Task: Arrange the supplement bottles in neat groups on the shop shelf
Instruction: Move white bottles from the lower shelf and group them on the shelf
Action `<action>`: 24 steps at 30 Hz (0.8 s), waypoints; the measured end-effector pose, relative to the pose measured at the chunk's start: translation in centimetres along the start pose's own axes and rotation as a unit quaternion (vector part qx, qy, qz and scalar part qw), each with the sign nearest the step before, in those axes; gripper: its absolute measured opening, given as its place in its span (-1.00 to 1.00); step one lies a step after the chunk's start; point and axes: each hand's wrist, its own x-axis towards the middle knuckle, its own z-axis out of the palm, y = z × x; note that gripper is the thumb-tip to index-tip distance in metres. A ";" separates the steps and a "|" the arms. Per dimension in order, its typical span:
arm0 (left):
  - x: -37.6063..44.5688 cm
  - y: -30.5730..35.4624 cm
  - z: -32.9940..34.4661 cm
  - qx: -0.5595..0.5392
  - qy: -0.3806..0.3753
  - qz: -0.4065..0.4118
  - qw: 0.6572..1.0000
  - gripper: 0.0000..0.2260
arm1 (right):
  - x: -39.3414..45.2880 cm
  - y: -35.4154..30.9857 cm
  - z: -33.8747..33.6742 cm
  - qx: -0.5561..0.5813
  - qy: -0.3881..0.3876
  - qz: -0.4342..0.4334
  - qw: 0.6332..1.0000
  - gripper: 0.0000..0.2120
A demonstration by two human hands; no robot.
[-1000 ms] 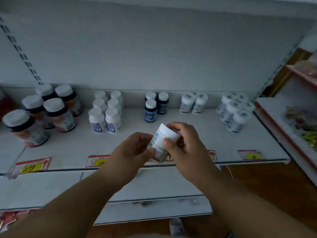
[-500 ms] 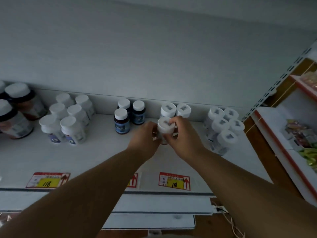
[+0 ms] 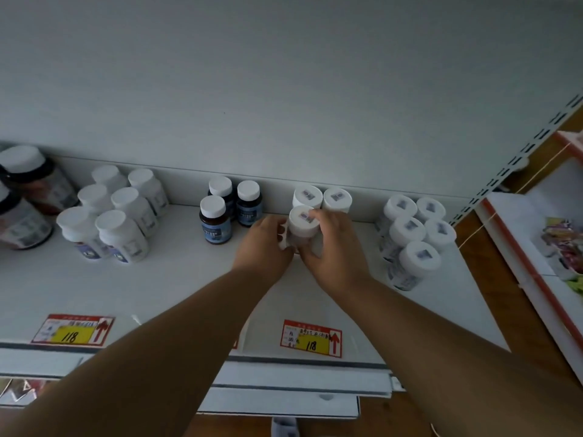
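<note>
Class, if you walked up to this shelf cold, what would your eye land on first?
The two hands, left and right, meeting mid-shelf around one white bottle, just in front of a matching pair by the back wall. Next, the red-and-yellow price tags along the front edge.

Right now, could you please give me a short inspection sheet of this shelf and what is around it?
Surface: white shelf, price tags on its front edge.
Job's things: white bottle held upright in front of two matching bottles; dark bottles to their left, five tagged white bottles to their right, plain white bottles and large dark jars further left.
Clutter: nothing seen.
Hands: left hand and right hand both grip the white bottle.
Cables: nothing seen.
Surroundings: neighbouring shelf of packets, wooden floor.
</note>
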 end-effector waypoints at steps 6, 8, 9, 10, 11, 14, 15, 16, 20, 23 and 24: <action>-4.8 -0.6 -3.7 -0.022 0.024 0.060 0.998 -0.55 | -2.6 -4.0 -1.1 -0.053 0.026 -0.011 0.998 -0.41; -7.3 -1.6 -5.7 -0.024 0.027 0.082 0.996 -0.57 | -4.1 -6.7 -0.9 -0.044 0.042 -0.019 0.998 -0.42; -8.5 -2.3 -6.9 -0.021 0.032 0.094 0.995 -0.58 | -4.9 -8.2 -0.6 -0.041 0.050 -0.023 0.998 -0.43; -9.7 -3.3 -8.0 -0.018 0.038 0.107 0.993 -0.58 | -5.7 -9.8 -0.2 -0.039 0.058 -0.026 0.997 -0.45; -10.8 -4.3 -9.3 -0.018 0.042 0.119 0.992 -0.57 | -6.7 -11.5 0.3 -0.034 0.063 -0.029 0.997 -0.46; -14.1 -8.0 -12.8 -0.024 0.052 0.142 0.988 -0.58 | -9.9 -16.6 2.4 -0.006 0.042 -0.040 0.998 -0.48; -15.1 -9.3 -13.8 -0.023 0.052 0.146 0.988 -0.57 | -11.0 -18.0 3.3 0.000 0.030 -0.048 0.998 -0.48; -16.2 -10.5 -14.5 -0.021 0.051 0.147 0.988 -0.57 | -12.0 -19.3 4.3 0.008 0.017 -0.054 0.998 -0.48; -20.2 -15.4 -16.0 -0.025 0.062 0.110 0.992 -0.59 | -15.2 -22.9 7.7 0.034 -0.036 -0.060 0.997 -0.52; -22.5 -18.4 -16.1 -0.016 0.072 0.057 0.996 -0.62 | -17.0 -24.2 9.9 0.040 -0.078 -0.050 0.995 -0.52; -23.1 -19.4 -15.9 -0.014 0.072 0.041 0.996 -0.63 | -17.6 -24.2 10.7 0.046 -0.094 -0.052 0.993 -0.52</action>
